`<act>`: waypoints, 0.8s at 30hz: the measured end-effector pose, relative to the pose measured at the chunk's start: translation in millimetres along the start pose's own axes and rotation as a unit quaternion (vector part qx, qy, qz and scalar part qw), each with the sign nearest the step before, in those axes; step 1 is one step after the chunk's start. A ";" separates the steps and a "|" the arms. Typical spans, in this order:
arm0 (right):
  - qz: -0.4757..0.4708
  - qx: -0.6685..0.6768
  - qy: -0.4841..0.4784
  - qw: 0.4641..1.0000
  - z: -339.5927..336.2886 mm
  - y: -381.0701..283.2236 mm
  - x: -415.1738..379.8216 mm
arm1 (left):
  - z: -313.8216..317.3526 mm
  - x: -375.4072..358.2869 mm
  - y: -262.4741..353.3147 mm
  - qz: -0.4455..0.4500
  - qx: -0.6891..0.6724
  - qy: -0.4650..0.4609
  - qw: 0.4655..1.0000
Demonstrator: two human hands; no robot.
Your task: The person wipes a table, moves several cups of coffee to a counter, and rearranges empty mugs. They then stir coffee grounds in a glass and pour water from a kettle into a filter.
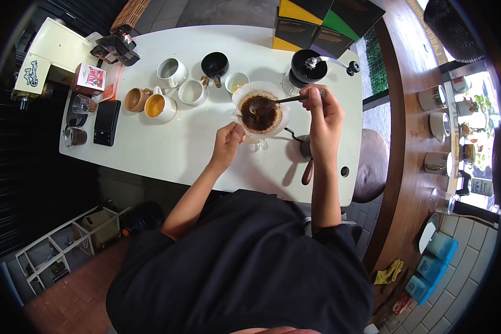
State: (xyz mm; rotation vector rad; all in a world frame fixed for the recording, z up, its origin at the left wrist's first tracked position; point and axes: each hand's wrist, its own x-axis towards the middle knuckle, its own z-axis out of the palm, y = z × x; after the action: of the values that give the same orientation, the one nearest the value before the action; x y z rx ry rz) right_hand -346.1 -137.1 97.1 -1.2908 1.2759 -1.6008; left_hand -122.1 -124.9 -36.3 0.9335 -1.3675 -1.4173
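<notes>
My right hand (324,111) is closed around the handle of a dark metal spoon (263,105). The spoon's bowl is over the wet coffee grounds (256,121) in a white paper filter (249,92). This filter sits in a pale coffee dripper (235,118), with part of a clear glass server (260,145) visible below. At the dripper's near left side, my left hand (227,146) has its fingers closed on what looks like its edge or handle. A gooseneck kettle (305,147) stands beneath my right wrist, partly hidden.
Several cups, including a white cup with orange inside (160,106) and a black mug (215,64), stand left of the dripper. A hand grinder (308,68) is behind it. Black boxes (298,34) rise at the back. A black scale (107,123) lies left on the white table (167,161).
</notes>
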 end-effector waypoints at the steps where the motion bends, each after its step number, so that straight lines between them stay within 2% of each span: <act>1: 0.001 0.000 -0.001 1.000 0.7 -0.7 -1.4 | 0.4 -0.4 0.1 -0.001 0.000 0.001 1.000; 4: -0.010 -0.013 0.002 1.000 3.8 -3.2 -6.0 | 2.7 0.0 3.8 -0.009 0.001 0.011 1.000; 6: -0.066 -0.079 -0.028 0.994 6.2 -5.2 -9.4 | 3.3 -0.2 4.4 -0.012 -0.008 0.012 1.000; 7: -0.065 -0.080 -0.028 0.994 7.3 -5.5 -10.5 | 2.1 -0.5 2.6 -0.013 -0.008 0.011 1.000; 9: -0.152 -0.189 -0.110 0.964 9.9 -6.0 -12.7 | -0.3 -0.5 2.1 -0.020 0.007 0.007 1.000; 13: -0.199 -0.276 -0.176 0.924 16.8 4.4 -19.7 | 6.8 -1.2 9.6 -0.024 -0.021 0.025 0.999; 17: -0.218 -0.312 -0.144 0.914 24.7 3.0 -23.1 | 1.4 -1.7 4.6 -0.036 0.001 0.019 0.999; 24: -0.197 -0.271 -0.154 0.930 23.9 8.0 -19.9 | -1.0 -2.5 -1.4 -0.024 0.007 0.014 1.000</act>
State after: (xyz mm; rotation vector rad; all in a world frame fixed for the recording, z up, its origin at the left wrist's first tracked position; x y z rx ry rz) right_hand -318.4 -126.9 84.4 -2.1633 1.3629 -1.2505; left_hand -120.6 -122.8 -37.9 0.9990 -1.3437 -1.4272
